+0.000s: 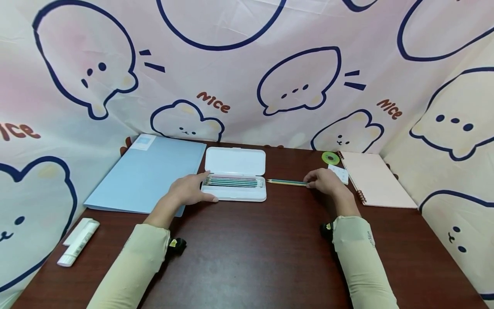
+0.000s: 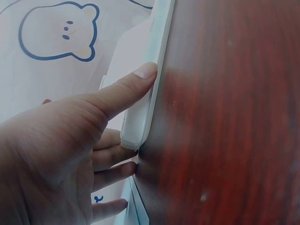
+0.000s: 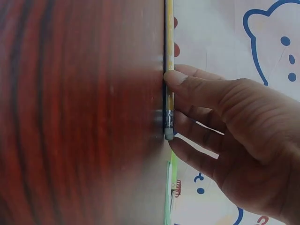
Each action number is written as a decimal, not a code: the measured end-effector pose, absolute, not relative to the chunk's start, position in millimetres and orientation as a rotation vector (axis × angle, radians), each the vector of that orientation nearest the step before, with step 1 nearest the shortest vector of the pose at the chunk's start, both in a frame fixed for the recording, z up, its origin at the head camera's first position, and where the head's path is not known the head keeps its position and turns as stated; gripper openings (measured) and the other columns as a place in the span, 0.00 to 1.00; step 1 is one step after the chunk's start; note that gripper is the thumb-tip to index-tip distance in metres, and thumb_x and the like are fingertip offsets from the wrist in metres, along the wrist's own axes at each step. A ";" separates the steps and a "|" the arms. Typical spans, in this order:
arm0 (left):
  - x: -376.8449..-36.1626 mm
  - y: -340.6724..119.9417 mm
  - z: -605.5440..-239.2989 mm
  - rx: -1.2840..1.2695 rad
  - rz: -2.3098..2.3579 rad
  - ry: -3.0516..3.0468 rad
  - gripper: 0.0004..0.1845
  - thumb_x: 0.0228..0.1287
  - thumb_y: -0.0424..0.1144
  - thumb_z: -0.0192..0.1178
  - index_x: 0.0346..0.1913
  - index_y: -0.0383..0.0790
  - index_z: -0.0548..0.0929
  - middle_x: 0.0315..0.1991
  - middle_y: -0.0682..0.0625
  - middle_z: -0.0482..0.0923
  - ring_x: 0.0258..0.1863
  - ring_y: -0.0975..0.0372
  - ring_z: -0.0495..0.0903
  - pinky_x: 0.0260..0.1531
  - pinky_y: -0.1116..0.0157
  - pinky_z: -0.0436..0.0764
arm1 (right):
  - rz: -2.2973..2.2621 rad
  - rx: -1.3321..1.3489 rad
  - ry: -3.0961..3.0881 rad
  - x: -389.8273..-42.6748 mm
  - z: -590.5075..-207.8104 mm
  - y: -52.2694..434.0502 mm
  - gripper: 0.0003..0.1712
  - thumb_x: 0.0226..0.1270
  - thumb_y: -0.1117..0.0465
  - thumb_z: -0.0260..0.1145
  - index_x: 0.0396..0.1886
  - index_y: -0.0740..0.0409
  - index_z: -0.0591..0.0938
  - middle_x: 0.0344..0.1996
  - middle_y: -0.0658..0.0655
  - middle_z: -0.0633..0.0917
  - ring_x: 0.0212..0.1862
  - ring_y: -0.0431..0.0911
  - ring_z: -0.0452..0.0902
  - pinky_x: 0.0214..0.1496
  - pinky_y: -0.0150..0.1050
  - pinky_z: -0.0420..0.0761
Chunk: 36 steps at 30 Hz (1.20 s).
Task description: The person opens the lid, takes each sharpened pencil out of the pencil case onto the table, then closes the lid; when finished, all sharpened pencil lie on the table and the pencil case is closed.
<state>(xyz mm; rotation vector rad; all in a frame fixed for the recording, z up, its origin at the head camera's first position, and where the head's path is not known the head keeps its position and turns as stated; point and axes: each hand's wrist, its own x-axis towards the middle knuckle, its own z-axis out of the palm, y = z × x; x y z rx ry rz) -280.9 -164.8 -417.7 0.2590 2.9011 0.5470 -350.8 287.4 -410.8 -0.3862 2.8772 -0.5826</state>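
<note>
Brown table (image 1: 247, 257). Left hand (image 1: 188, 189), fingers spread, grips white case (image 1: 239, 194) at left end. Right hand (image 1: 325, 181), nearly closed, pinches pencil (image 1: 287, 182).

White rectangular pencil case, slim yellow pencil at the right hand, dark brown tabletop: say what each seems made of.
Pencil case: probably hard plastic, smooth, with rounded, stiff-looking corners. Yellow pencil: likely painted wood, its coat slightly glossy; its silvery band shines like metal. Tabletop: dark streaks and soft sheen suggest polished wood, though laminate is possible.
</note>
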 end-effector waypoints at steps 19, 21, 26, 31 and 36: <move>-286.3 -161.4 -412.8 0.276 0.558 2.914 0.57 0.53 0.67 0.71 0.80 0.43 0.59 0.71 0.37 0.71 0.66 0.45 0.73 0.62 0.43 0.74 | -0.790 -0.480 2.893 -342.2 -389.6 266.9 0.18 0.71 0.58 0.68 0.58 0.52 0.85 0.59 0.60 0.84 0.59 0.56 0.77 0.59 0.57 0.79; -285.9 -161.2 -413.4 0.272 0.563 2.910 0.57 0.53 0.67 0.71 0.80 0.44 0.59 0.71 0.37 0.71 0.66 0.45 0.73 0.62 0.43 0.74 | -0.838 -0.514 2.882 -341.4 -387.4 257.0 0.18 0.71 0.56 0.68 0.59 0.52 0.86 0.59 0.59 0.84 0.60 0.56 0.77 0.59 0.56 0.78; -282.7 -162.7 -415.5 0.263 0.556 2.896 0.58 0.52 0.67 0.71 0.80 0.43 0.59 0.71 0.36 0.71 0.66 0.44 0.73 0.61 0.42 0.74 | -0.900 -0.536 2.821 -340.0 -387.4 225.7 0.18 0.71 0.54 0.68 0.58 0.49 0.86 0.57 0.55 0.86 0.59 0.53 0.77 0.60 0.54 0.77; -280.5 -165.7 -418.0 0.260 0.542 2.913 0.58 0.53 0.68 0.71 0.80 0.43 0.59 0.72 0.36 0.70 0.68 0.43 0.72 0.61 0.42 0.74 | -0.847 -0.605 2.787 -334.8 -391.2 185.9 0.15 0.70 0.54 0.69 0.55 0.46 0.87 0.53 0.50 0.88 0.54 0.49 0.78 0.59 0.50 0.78; -279.1 -165.4 -418.9 0.262 0.556 2.912 0.58 0.53 0.68 0.70 0.80 0.43 0.59 0.72 0.36 0.70 0.68 0.43 0.72 0.61 0.42 0.74 | -0.745 -0.782 2.740 -327.2 -396.2 154.3 0.15 0.72 0.55 0.67 0.56 0.46 0.87 0.51 0.48 0.89 0.53 0.45 0.81 0.56 0.46 0.81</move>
